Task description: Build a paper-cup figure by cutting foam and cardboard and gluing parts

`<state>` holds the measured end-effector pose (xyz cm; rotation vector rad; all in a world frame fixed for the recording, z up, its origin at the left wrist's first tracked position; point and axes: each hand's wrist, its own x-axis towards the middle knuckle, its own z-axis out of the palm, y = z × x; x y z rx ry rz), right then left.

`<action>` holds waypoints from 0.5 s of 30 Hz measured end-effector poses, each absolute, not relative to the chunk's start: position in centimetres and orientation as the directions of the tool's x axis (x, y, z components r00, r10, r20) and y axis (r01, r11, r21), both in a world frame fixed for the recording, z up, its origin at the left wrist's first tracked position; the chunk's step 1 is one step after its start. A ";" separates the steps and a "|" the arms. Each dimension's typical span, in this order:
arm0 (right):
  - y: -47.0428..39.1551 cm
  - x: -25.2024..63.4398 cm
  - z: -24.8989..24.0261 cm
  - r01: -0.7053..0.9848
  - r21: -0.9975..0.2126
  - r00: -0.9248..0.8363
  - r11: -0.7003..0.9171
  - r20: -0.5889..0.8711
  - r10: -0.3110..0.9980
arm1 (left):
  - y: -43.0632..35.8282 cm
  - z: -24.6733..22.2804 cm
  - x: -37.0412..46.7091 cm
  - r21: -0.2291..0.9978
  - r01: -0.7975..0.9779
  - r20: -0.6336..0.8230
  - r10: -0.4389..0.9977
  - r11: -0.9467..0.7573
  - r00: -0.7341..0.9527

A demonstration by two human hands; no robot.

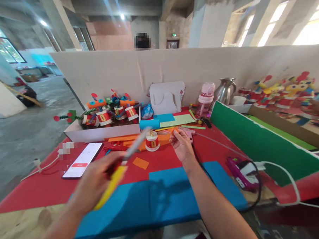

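My left hand (98,180), blurred by motion, is closed round yellow-handled scissors (113,186). Their pale blades (135,147) point up and away to the right, smeared. A small orange paper piece (173,130) is pinched in the fingers of my right hand (182,146). Between my hands stands a white and red paper cup (152,141) with a coiled paper strip on top. An orange paper square (140,163) lies on the red tabletop in front of the cup. Behind my right hand a pink glue gun (188,133) is partly hidden.
Blue boards (121,202) cover the near edge. At left are a phone (83,161) and a white box (104,133) of paper-cup figures. A green-sided box (258,147), purple power strip (242,174) and cables lie right. A metal jug (224,90) and pink bottle (206,96) stand behind.
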<state>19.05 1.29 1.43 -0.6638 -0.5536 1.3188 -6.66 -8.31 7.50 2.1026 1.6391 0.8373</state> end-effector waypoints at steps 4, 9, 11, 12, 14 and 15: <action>1.8 21.2 1.0 -0.596 -0.737 0.408 0.318 0.063 0.911 | -3.9 6.6 1.9 0.702 0.477 0.244 0.808 -0.529 0.537; 1.3 23.2 0.3 -0.526 -0.770 0.544 0.362 0.022 0.838 | -1.7 3.3 4.7 0.691 0.514 0.256 0.837 -0.508 0.483; 1.0 23.1 0.2 -0.546 -0.768 0.525 0.333 -0.005 0.851 | -1.8 2.4 4.1 0.681 0.546 0.239 0.852 -0.488 0.465; 0.9 22.9 0.1 -0.559 -0.763 0.518 0.325 -0.015 0.855 | -1.9 2.1 3.7 0.672 0.564 0.224 0.858 -0.480 0.463; 0.9 22.4 0.1 -0.564 -0.765 0.505 0.310 -0.023 0.863 | -2.1 1.9 3.1 0.648 0.603 0.185 0.864 -0.466 0.469; 0.9 22.1 0.1 -0.562 -0.770 0.498 0.300 -0.026 0.867 | -2.2 1.9 3.0 0.635 0.620 0.164 0.865 -0.460 0.474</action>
